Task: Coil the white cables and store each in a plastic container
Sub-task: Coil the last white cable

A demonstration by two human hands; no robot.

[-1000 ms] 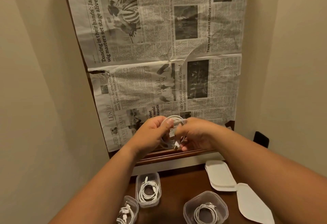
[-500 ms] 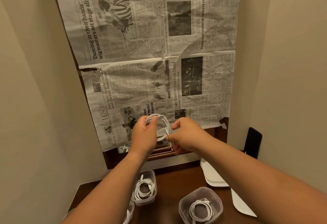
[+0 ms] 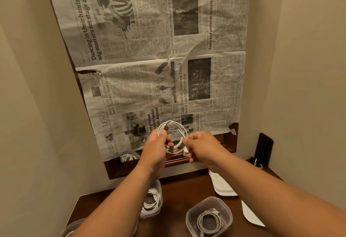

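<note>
Lighting: dim, warm, even; source unseen, possibly overhead. Colour cast: yellowish.
Worktop (image 3: pixel 177 193): dark, little detail.
Newspaper (image 3: pixel 149 87): headlines sharp, fine print soft.
Distortion: wide-angle; walls (image 3: pixel 37 105) lean outward toward the frame edges, forearms (image 3: pixel 280 199) stretched large at the bottom.

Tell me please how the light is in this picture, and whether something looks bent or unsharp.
Head view: warm, dim indoor light, no strong glare; the wide lens bows the newspaper edges; the coiled cable, left hand and right hand look fairly sharp.
</note>
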